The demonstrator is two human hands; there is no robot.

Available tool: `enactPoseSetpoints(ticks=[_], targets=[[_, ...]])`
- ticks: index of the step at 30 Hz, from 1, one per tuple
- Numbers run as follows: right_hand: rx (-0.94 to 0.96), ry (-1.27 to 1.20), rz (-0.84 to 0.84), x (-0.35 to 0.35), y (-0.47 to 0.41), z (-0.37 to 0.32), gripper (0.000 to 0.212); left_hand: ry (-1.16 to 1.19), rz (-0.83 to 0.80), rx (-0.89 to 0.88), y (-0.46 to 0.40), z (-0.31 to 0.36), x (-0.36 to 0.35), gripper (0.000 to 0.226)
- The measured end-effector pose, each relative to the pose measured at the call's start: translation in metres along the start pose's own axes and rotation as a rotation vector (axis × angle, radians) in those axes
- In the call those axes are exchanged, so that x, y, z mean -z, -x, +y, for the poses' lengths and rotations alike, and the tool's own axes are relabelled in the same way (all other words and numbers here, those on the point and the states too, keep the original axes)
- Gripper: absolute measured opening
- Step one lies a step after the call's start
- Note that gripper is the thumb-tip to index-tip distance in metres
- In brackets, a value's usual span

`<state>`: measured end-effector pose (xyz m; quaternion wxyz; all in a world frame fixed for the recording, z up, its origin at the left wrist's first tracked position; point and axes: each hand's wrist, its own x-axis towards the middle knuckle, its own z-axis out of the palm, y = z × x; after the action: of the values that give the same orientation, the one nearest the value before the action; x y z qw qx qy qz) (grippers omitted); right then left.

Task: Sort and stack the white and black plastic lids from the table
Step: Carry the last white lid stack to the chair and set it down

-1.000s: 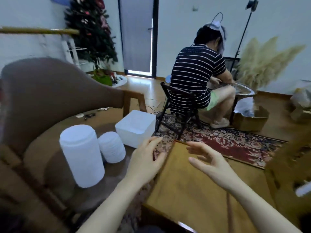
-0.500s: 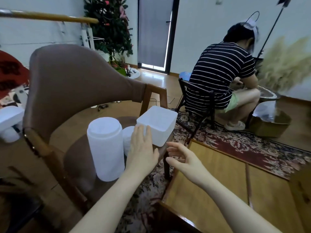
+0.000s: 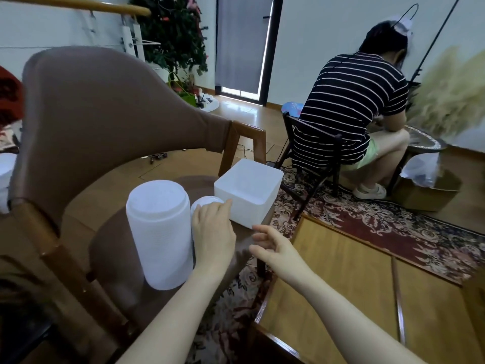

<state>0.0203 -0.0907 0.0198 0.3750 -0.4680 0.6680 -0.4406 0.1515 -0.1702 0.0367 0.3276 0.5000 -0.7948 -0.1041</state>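
On the seat of the brown upholstered armchair (image 3: 110, 106): tall white stack of plastic lids (image 3: 160, 232), short white lid stack (image 3: 206, 202) just right of it, square white plastic tub (image 3: 249, 190) behind. Left hand (image 3: 214, 229) rests flat on the short stack, fingers straight. Right hand (image 3: 273, 248) hovers at the seat's right edge, fingers loosely curled, holding nothing.

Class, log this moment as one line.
left hand: on short lid stack | right hand: open, empty | tall lid stack, white box: on chair
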Motion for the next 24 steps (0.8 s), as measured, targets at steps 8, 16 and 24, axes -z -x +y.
enactPoseSetpoints(ticks=[8, 16, 24], targets=[[0.013, 0.026, -0.026, -0.016, -0.023, -0.003, 0.050, 0.348, 0.237, 0.233, -0.011, -0.004, -0.015, 0.044], [-0.003, -0.063, -0.140, -0.030, -0.041, -0.007, 0.071, 0.684, 0.169, 0.607, -0.013, -0.017, -0.031, 0.074], [0.015, -0.227, -0.168, -0.033, -0.040, -0.004, 0.070, 0.740, 0.129, 0.529, 0.000, -0.011, -0.036, 0.051]])
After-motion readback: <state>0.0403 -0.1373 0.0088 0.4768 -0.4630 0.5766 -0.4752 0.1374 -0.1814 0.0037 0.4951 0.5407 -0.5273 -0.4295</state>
